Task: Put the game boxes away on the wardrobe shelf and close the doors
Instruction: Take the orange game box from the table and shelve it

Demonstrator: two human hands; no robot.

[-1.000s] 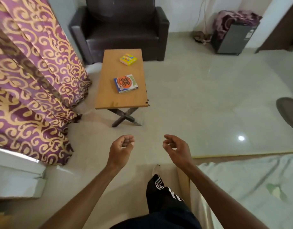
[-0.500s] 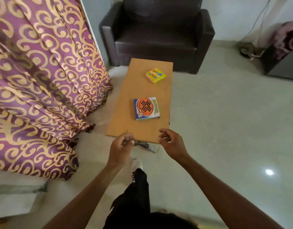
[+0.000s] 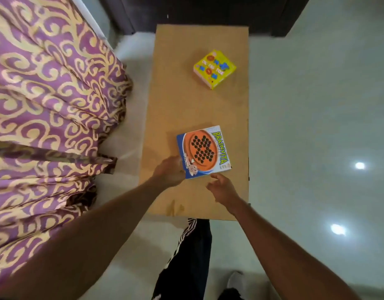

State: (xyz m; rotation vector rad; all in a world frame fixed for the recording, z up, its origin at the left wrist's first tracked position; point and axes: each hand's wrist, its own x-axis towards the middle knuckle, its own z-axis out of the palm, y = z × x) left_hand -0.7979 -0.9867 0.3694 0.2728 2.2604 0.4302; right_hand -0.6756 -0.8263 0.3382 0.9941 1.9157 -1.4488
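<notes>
A blue and orange Brainvita game box (image 3: 204, 151) lies on the near half of a low wooden table (image 3: 199, 109). My left hand (image 3: 171, 172) grips its near-left corner, and that side looks slightly raised. Just short of the box's near edge hovers my right hand (image 3: 222, 187), fingers apart and holding nothing. A smaller yellow game box (image 3: 214, 69) sits further back on the table, towards its right side. No wardrobe is in view.
A purple and gold curtain (image 3: 48, 118) hangs close along the table's left side. A dark armchair (image 3: 208, 9) stands behind the table. Shiny pale floor (image 3: 316, 126) stretches to the right. My leg in dark trousers (image 3: 186, 260) is below the table's near edge.
I have walked up to the table and now look straight down on it. Both hands reached forward; my left hand took hold of the Brainvita box's corner.
</notes>
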